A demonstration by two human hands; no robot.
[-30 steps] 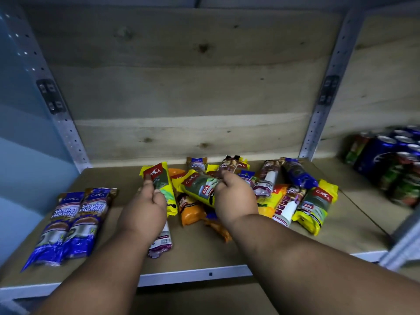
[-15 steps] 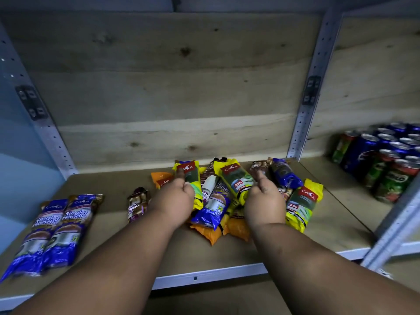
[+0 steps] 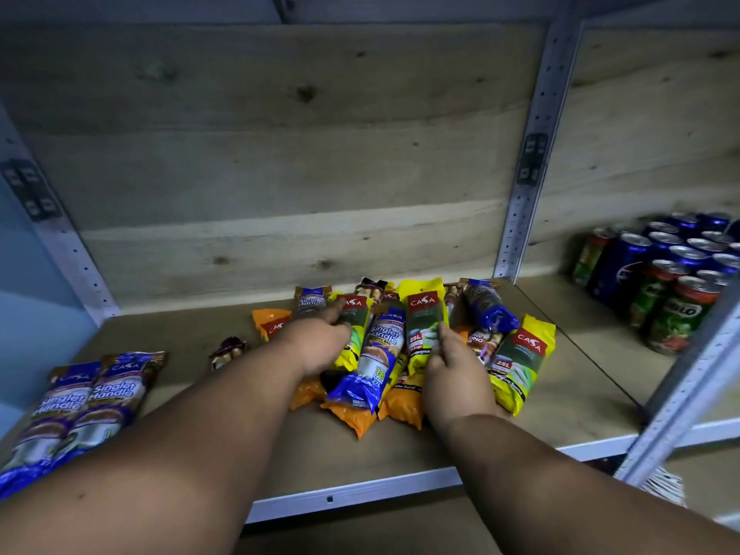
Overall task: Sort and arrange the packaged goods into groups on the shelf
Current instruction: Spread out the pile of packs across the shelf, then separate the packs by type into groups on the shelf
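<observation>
A heap of bag-roll packets lies mid-shelf. My left hand (image 3: 320,342) grips a yellow packet (image 3: 354,318) at the heap's left side. My right hand (image 3: 454,364) holds a second yellow packet (image 3: 424,322) by its lower end. Between them lies a blue packet (image 3: 376,358) on top of orange packets (image 3: 400,410). A third yellow packet (image 3: 520,358) rests at the heap's right. Two blue packets (image 3: 84,398) lie side by side at the shelf's far left. A small brown packet (image 3: 226,352) lies alone left of the heap.
The wooden shelf (image 3: 192,342) has a white metal front edge (image 3: 352,492). A perforated metal upright (image 3: 528,154) stands behind the heap at the right. Several drink cans (image 3: 672,274) fill the neighbouring bay on the right. A second upright (image 3: 680,394) crosses the front right.
Both hands shifted rightward over the heap and took hold of two yellow packets. The small brown packet was left lying alone on the left. The view swung right.
</observation>
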